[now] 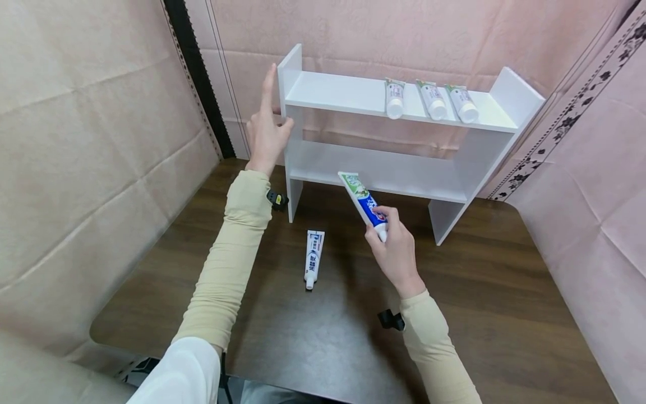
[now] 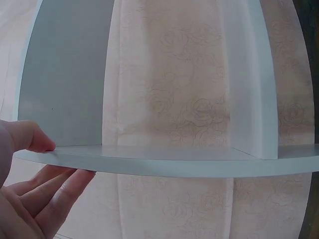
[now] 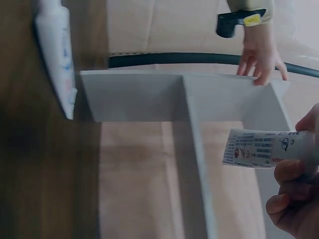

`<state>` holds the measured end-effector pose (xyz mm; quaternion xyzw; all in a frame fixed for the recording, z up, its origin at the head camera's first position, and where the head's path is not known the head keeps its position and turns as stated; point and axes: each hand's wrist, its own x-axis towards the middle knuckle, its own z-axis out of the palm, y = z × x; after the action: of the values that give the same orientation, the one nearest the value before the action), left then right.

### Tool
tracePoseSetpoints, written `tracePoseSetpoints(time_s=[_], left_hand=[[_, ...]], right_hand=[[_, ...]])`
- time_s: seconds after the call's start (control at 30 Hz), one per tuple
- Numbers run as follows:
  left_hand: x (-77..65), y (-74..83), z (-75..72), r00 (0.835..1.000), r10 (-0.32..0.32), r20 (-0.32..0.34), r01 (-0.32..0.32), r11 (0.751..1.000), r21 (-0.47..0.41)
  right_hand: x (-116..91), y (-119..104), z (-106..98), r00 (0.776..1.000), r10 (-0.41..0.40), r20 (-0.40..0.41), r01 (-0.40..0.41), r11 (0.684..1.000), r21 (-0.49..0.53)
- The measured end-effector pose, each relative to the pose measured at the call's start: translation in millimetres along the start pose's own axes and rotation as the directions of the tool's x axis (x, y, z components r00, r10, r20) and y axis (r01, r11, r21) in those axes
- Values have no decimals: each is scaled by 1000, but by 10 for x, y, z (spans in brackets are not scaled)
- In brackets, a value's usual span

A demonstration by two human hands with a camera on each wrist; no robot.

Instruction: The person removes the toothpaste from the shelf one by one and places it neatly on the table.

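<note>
Partly behind right grip point(image 1: 398, 255), toothpaste tube point(image 1: 362, 195)

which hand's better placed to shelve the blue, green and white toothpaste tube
Probably the right hand: it holds that tube, while the left hand grips the side panel of the white shelf unit.

- Left forearm: a snug, pale yellow sleeve point(image 1: 227, 258), wrinkled crosswise in fine folds, reaching down to the wrist.
- Above it, near the elbow: a smooth, loose white sleeve point(image 1: 179, 373).
- Left wrist: a small, blocky black camera point(image 1: 277, 200) with a bright yellow patch point(image 3: 252, 20) on it.
- Right forearm: a matching pale yellow sleeve point(image 1: 436, 342), close-fitting and lightly creased, also ending at the wrist.
- Right wrist: another compact black camera point(image 1: 391, 320), angular in outline, standing out from the sleeve's inner side.
- Left hand point(image 1: 267, 134) and right hand point(image 1: 398, 252): both bare.
</note>
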<state>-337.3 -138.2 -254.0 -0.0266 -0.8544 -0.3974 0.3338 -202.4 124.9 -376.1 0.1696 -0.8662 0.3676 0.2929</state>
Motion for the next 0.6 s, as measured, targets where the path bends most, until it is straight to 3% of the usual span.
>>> tracePoseSetpoints(time_s=[0.23,0.4,0.6], left_hand=[[-3,-26,-4,1000,-18,12,18,1000,6],[-2,-31,1,1000,-20,22,20,1000,5],[-19,-39,-1,999,-26,23,26,1000,-1]], right_hand=[[-204,79,77,983,132,131,-129,991,-32],[-281,127,122,940,258,224,-241,965,-100],[-348,211,198,898,336,284,-289,937,-196]])
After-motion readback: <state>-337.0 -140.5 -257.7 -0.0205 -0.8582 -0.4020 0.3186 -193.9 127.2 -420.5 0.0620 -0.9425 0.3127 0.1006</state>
